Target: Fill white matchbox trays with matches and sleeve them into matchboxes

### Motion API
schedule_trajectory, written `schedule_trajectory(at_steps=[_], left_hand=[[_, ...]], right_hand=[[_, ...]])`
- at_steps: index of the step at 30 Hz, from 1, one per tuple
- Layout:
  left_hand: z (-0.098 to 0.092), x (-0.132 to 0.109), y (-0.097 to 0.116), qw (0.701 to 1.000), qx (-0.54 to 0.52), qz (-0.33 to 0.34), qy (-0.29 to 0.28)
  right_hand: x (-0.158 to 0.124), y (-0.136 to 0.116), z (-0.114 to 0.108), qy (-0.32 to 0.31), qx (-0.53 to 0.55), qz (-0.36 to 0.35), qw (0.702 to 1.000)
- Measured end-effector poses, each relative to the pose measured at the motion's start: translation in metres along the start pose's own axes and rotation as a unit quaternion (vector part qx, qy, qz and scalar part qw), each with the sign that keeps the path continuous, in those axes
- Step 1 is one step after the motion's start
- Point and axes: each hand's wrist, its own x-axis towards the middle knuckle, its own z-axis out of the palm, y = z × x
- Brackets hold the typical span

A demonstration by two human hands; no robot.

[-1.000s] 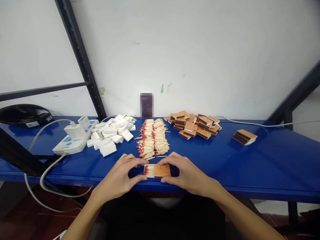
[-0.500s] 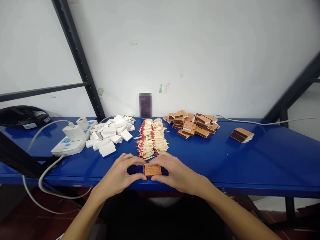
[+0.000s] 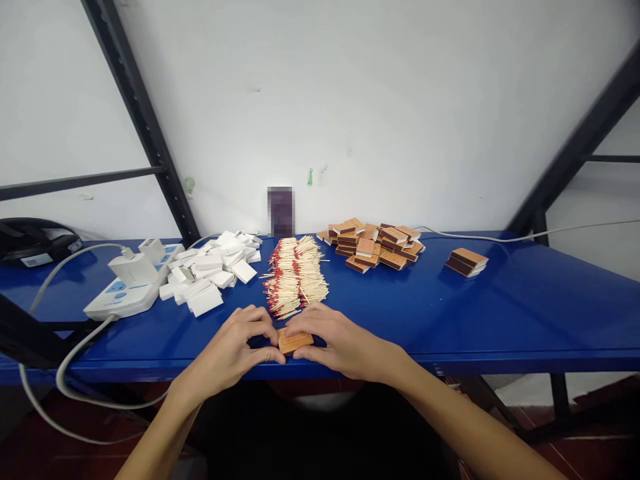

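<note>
An orange-brown matchbox [image 3: 297, 341] lies near the table's front edge between my two hands, turned slightly at an angle. My right hand [image 3: 336, 339] grips it with the thumb on the near side and the fingers on the far side. At its left end my left hand [image 3: 245, 341] has curled fingers and thumb against the box. No match heads show at that end. Just beyond is a long heap of red-tipped matches [image 3: 295, 273]. White matchbox trays [image 3: 210, 267] are piled to the left, and more brown matchboxes [image 3: 377, 245] to the right.
Two stacked matchboxes [image 3: 467, 262] sit apart at the right on the blue table [image 3: 525, 313]. A white power strip [image 3: 125, 293] with plugs and cables stands at the left. Black shelf posts [image 3: 145, 127] rise on both sides. A blurred dark rectangle [image 3: 281, 212] stands by the wall.
Red match heads showed at the matchbox's left end before; now that end is closed up. The box has tilted a little. The whole view has shifted slightly to the right.
</note>
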Motion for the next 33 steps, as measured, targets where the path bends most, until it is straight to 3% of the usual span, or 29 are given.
schedule_trajectory(at_steps=[11,17,20,22,24,26,28,31,33], left_hand=[[0.001,0.001,-0.005,1.000,0.005,0.000,-0.007],[0.004,0.000,-0.006,0.999,0.036,-0.010,0.034],[0.005,-0.001,-0.007,0.998,0.035,-0.012,0.052],[0.005,0.000,-0.008,0.998,0.037,-0.007,0.058],[0.004,0.001,-0.008,0.998,0.039,-0.005,0.058],[0.004,0.002,-0.009,0.998,0.040,-0.007,0.056],[0.004,0.002,-0.009,0.997,0.041,-0.006,0.061],[0.003,0.002,-0.009,0.997,0.043,-0.005,0.069],[0.002,0.002,-0.007,0.997,0.044,-0.007,0.065]], right_hand=[[0.003,-0.003,-0.006,-0.020,-0.041,-0.023,0.999],[-0.018,-0.009,-0.008,0.031,-0.098,-0.002,0.995],[-0.049,-0.001,-0.051,0.180,-0.168,0.047,0.968],[-0.075,0.017,-0.101,0.309,-0.272,0.125,0.903],[-0.101,0.043,-0.155,0.383,-0.364,0.234,0.816],[-0.125,0.074,-0.198,0.379,-0.438,0.303,0.757],[-0.145,0.103,-0.220,0.324,-0.455,0.349,0.753],[-0.162,0.135,-0.221,0.256,-0.426,0.382,0.779],[-0.167,0.145,-0.214,0.278,-0.421,0.376,0.777]])
